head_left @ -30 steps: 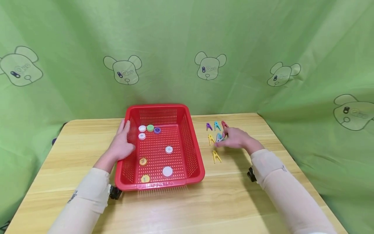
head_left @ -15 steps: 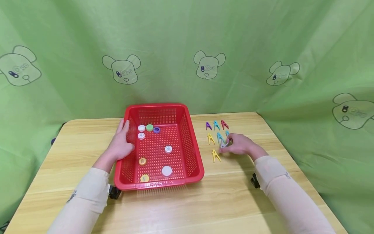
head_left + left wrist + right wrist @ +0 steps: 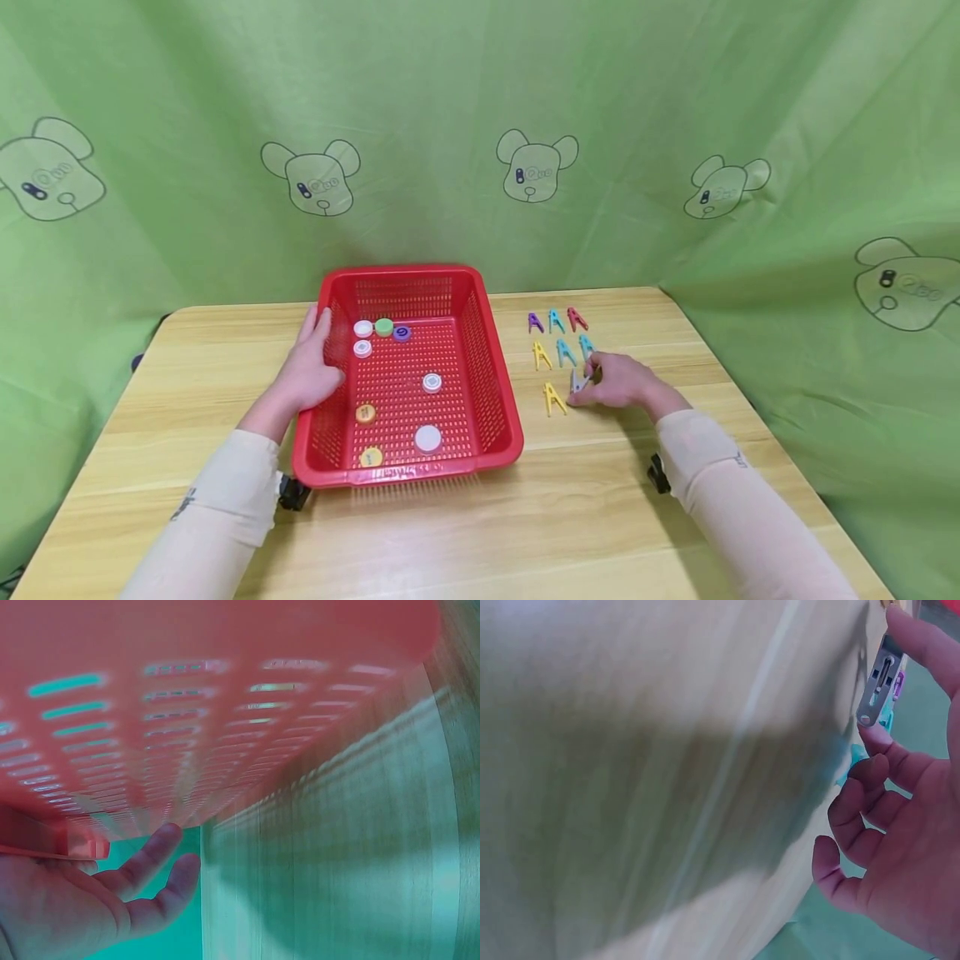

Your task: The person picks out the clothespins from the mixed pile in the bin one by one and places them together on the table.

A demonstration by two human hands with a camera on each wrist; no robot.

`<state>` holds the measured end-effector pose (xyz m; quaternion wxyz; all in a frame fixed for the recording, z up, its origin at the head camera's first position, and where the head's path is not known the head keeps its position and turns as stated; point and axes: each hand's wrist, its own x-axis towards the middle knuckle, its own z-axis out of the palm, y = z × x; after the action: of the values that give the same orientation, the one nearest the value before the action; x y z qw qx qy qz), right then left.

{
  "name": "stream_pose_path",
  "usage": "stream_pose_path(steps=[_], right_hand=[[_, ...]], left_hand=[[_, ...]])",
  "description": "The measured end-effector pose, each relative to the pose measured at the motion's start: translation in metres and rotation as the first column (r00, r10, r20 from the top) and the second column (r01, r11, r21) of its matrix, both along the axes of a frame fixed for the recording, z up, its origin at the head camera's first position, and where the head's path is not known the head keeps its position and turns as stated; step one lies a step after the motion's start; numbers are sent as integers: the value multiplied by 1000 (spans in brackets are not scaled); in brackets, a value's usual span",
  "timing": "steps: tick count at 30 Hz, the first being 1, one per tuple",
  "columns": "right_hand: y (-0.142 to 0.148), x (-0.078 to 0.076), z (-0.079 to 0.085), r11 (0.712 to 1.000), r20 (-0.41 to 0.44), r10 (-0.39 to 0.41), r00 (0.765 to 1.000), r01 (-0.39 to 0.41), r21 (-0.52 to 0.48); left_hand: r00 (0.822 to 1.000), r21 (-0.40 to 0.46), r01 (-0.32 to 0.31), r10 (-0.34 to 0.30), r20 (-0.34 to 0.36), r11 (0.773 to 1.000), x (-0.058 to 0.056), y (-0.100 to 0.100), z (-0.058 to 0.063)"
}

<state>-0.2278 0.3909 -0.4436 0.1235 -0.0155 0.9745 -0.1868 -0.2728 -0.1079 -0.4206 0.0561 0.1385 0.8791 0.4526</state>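
My left hand (image 3: 306, 375) grips the left rim of a red plastic basket (image 3: 408, 477); in the left wrist view its fingers (image 3: 154, 859) stand outside the slotted wall. Between the thumb and forefinger of my right hand (image 3: 621, 382) is a grey clothespin (image 3: 880, 681), pinched low over the table. Left of it lies a yellow clothespin (image 3: 553, 399). Just behind are another yellow clothespin (image 3: 541, 355) and two blue ones, the left blue clothespin (image 3: 566, 352) and the right blue clothespin (image 3: 587, 346). A purple clothespin (image 3: 535, 322), a light-blue clothespin (image 3: 555, 320) and a red clothespin (image 3: 577, 318) form the back row.
Several bottle caps lie scattered on the basket floor, among them a green cap (image 3: 384, 327), a purple cap (image 3: 402, 333), an orange cap (image 3: 365, 414) and a large white cap (image 3: 428, 439). Green curtain (image 3: 427, 125) hangs behind the wooden table (image 3: 480, 550).
My right hand has moved forward toward me and right with the grey clothespin, from beside the middle row to the front row. The left hand stays at the basket.
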Motion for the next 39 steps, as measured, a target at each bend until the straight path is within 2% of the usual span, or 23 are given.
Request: stream_pose_path(steps=[12,15,18,21,23,28,39], right_hand=[[1,4,-10,999,-59,8,998,-5,47],[3,3,-7,998,-95,53,994,-51,30],[6,1,-4,991,-135,134,982,-133,17],[8,-2,-2,979,-143,203,969,-202,22],[9,-3,-1,975,-137,223,965,-219,43],[13,-2,-1,974,-128,223,966,-215,73],[23,9,-2,979,-141,202,969,-202,15]], left_hand=[[1000,0,-3,3,-4,1000,0,0,-2],[1000,-2,-2,2,-7,1000,0,0,-1],[1000,0,-2,2,-11,1000,0,0,0],[1000,-2,-4,4,-17,1000,-1,0,0],[1000,-4,-1,1,-17,1000,-1,0,0],[1000,-8,2,-3,-11,1000,-1,1,-2],[1000,1,3,-3,-1,1000,0,0,-2]])
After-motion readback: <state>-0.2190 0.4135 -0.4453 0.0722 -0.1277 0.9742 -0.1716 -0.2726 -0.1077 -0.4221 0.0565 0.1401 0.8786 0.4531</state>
